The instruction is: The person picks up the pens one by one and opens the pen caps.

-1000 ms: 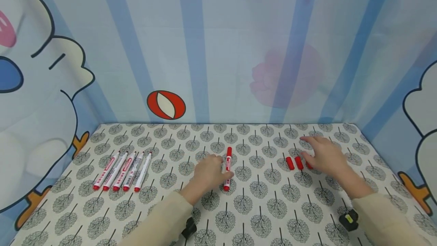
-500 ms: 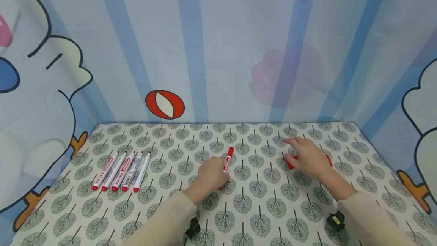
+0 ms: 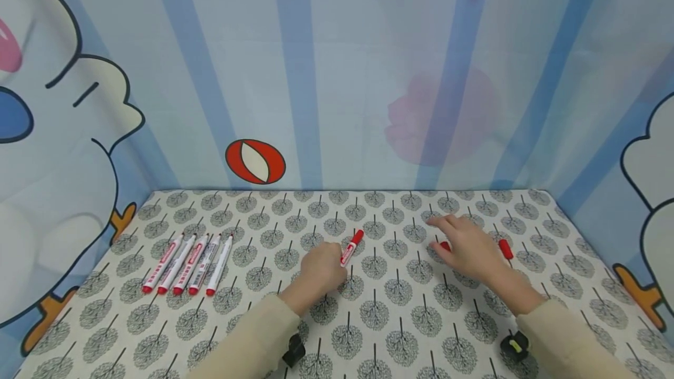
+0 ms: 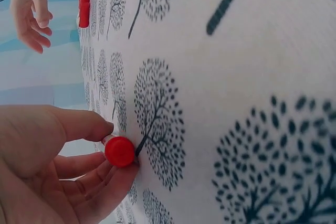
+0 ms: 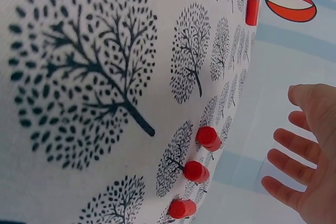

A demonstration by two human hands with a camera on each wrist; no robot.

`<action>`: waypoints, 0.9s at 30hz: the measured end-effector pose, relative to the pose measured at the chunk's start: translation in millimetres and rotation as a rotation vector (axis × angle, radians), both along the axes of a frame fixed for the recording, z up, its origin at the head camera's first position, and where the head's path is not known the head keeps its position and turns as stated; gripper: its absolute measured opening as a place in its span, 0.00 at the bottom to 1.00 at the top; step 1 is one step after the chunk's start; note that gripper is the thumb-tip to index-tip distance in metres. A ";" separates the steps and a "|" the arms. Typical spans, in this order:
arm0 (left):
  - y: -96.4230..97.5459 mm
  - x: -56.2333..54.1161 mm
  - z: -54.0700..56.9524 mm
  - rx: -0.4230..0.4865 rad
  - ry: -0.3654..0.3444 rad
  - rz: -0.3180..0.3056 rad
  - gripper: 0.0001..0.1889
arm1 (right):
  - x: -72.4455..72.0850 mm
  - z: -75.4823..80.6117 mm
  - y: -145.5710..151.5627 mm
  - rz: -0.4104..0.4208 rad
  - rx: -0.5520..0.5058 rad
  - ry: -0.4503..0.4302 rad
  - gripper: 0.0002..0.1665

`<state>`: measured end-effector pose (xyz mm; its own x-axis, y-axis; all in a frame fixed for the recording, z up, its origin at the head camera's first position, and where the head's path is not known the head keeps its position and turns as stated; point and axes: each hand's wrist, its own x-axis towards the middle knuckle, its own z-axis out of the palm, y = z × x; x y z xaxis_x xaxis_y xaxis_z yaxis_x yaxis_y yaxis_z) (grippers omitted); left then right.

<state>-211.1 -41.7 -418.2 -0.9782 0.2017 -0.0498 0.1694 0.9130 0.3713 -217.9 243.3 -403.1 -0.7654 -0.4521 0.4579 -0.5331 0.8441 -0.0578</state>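
Observation:
Thumb and fingers of my left hand (image 3: 322, 268) pinch a white marker with a red cap (image 3: 351, 248), low over the patterned cloth. In the left wrist view the marker's round red end (image 4: 120, 151) shows between thumb and fingers. My right hand (image 3: 466, 250) hovers with fingers spread and holds nothing. Under and beside it are loose red marker caps; one cap (image 3: 505, 248) shows to its right, another mostly behind the thumb. The right wrist view has three caps, the nearest to the left hand being this cap (image 5: 208, 138).
Several uncapped white markers (image 3: 189, 265) lie side by side at the left, dark tips away from me, red ends toward me. The cloth (image 3: 411, 332) has a tree print. A striped cartoon curtain (image 3: 347, 75) stands behind the table and at both sides.
My left hand has closed round the capped marker, which now slants, its cap end to the right. My right hand has moved left over the caps, uncovering the rightmost one.

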 end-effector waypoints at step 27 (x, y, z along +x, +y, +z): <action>-22.7 7.7 20.5 -0.080 0.129 -0.063 0.13 | 4.9 -0.6 -8.3 0.077 -0.038 0.053 0.24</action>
<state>-203.3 -64.4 -397.7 -0.9631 0.2631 0.0576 0.2687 0.9248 0.2694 -213.0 234.9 -403.7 -0.7031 -0.4905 0.5149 -0.5998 0.7980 -0.0588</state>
